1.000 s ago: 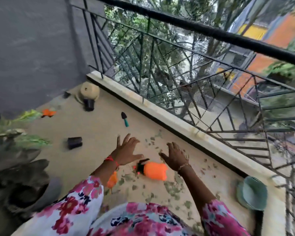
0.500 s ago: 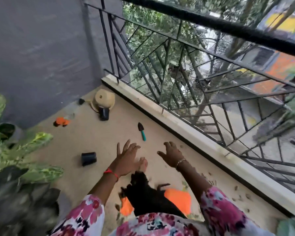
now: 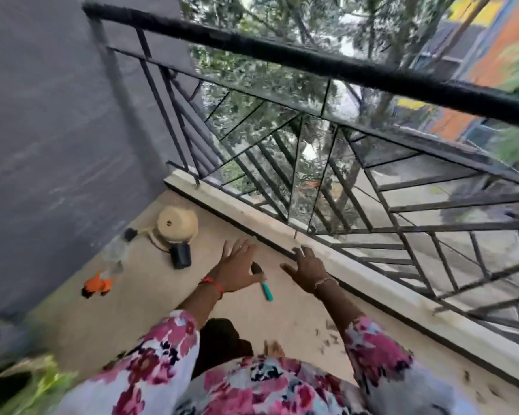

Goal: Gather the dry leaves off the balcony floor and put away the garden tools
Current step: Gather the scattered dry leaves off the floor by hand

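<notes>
Now left hand [image 3: 237, 269] and right hand [image 3: 307, 269] are spread flat, nothing held. Trowel [image 3: 266, 290] lies on the floor [image 3: 150, 295] between them, blade by the left thumb. Teal handle should be gripped, blade kept down.

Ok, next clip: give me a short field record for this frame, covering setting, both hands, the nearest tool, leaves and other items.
setting: balcony floor beside a black railing
left hand: open, fingers spread, over the trowel; contact unclear
right hand: open, fingers spread, holding nothing
tool: trowel lies on the floor, teal handle showing, blade partly hidden by the left hand
dry leaves: scattered on the floor by the right sleeve
other: upturned beige pot, small black pot against it, blurred orange object near the wall
</notes>
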The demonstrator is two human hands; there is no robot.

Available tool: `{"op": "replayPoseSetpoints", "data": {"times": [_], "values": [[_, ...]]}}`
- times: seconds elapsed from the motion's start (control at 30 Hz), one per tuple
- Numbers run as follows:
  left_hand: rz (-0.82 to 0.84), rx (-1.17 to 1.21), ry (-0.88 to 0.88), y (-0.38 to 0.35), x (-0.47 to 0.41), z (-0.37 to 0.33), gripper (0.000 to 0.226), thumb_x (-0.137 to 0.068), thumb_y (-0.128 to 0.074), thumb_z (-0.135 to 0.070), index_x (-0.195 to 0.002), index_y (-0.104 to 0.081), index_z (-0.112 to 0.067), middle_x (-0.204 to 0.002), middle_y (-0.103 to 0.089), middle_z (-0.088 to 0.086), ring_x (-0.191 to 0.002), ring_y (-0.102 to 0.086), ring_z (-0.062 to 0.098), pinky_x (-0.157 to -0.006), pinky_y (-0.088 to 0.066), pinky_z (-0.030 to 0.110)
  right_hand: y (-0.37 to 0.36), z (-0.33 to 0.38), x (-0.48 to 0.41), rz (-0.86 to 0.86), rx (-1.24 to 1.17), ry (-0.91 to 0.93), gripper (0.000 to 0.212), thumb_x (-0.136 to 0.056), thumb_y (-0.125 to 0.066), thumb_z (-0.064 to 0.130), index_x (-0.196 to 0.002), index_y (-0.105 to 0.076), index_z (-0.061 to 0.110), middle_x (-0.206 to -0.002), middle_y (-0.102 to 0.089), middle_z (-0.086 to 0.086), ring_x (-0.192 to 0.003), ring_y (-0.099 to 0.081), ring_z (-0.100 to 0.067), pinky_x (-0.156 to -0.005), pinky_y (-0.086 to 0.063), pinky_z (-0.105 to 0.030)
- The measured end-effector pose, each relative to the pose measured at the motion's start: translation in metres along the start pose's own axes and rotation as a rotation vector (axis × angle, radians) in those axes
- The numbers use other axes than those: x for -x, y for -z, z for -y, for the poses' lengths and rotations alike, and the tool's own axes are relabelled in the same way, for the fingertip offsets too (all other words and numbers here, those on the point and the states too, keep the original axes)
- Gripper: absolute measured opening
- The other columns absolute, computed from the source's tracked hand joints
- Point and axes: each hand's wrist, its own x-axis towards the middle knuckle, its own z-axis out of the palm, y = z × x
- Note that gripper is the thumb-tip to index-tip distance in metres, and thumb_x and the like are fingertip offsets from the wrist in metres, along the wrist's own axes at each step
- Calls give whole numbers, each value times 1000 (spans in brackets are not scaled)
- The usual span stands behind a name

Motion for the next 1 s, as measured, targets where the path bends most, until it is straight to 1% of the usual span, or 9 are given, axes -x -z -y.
{"op": "replayPoseSetpoints", "data": {"times": [0.07, 0.17, 0.23, 0.4, 0.57, 0.7, 0.8, 0.93, 1.0], "values": [[14, -8, -61, 14, -34, 9, 79, -91, -53, -46, -151, -10, -19, -160, 3, 2, -146, 7, 21, -117, 2, 44, 11, 3, -16, -18, -58, -25, 66, -93, -42, 50, -143, -26, 9, -150, -23, -13, -139, -23, -26, -110, -26, -38], [52, -48, -186, 33, -86, 22, 79, -90, -55, -42, -151, -9, -21, -159, 8, 0, -146, 10, 18, -116, 3, 39, 19, 3, -40, -119, -110, -96, 74, -92, -43, 53, -147, -20, 9, -151, -23, -10, -139, -23, -24, -111, -26, -39], [96, -103, -286, 44, -118, 25, 81, -90, -55, -42, -152, -6, -21, -159, 11, 0, -146, 12, 18, -116, 6, 38, 21, 2, -49, -194, -162, -190, 76, -91, -44, 54, -147, -19, 10, -151, -23, -10, -140, -22, -24, -111, -26, -40], [169, -239, -546, 54, -170, 23, 84, -90, -54, -44, -152, -3, -19, -159, 13, 1, -146, 14, 18, -115, 10, 37, 15, 11, -50, -264, -238, -413, 82, -88, -46, 57, -148, -15, 11, -154, -17, -9, -143, -15, -23, -114, -21, -40], [272, -398, -803, 39, -184, 19, 86, -89, -52, -53, -151, -3, -19, -158, 15, 3, -146, 15, 21, -116, 10, 42, -4, 32, -36, -395, -344, -652, 89, -83, -35, 70, -149, -14, 13, -154, -18, -7, -143, -14, -20, -115, -19, -40], [340, -477, -983, 22, -193, 9, 88, -88, -53, -53, -151, -3, -17, -159, 13, 3, -146, 13, 22, -115, 9, 41, -29, 36, -22, -425, -420, -809, 82, -90, -39, 60, -149, -9, 13, -156, -12, -6, -144, -9, -21, -116, -12, -36], [403, -531, -1030, 8, -197, -3, 90, -87, -55, -52, -151, -4, -15, -159, 7, 4, -146, 11, 23, -116, 8, 40, -42, 31, -6, -463, -488, -886, 83, -89, -37, 63, -149, -7, 14, -156, -12, -6, -144, -11, -21, -116, -15, -37], [486, -600, -1094, -19, -195, -25, 96, -84, -56, -55, -151, -1, -15, -159, 8, 7, -146, 11, 25, -116, 5, 43, -62, 21, 22, -490, -568, -1009, 87, -86, -37, 67, -149, -7, 15, -157, -9, -5, -145, -7, -20, -116, -13, -38], [529, -601, -1165, -29, -195, -41, 98, -84, -58, -55, -151, 1, -15, -159, 11, 6, -146, 13, 25, -117, 5, 45, -74, 13, 32, -488, -590, -1059, 95, -79, -31, 76, -149, -8, 16, -157, -9, -5, -145, -8, -20, -116, -14, -39]]}}
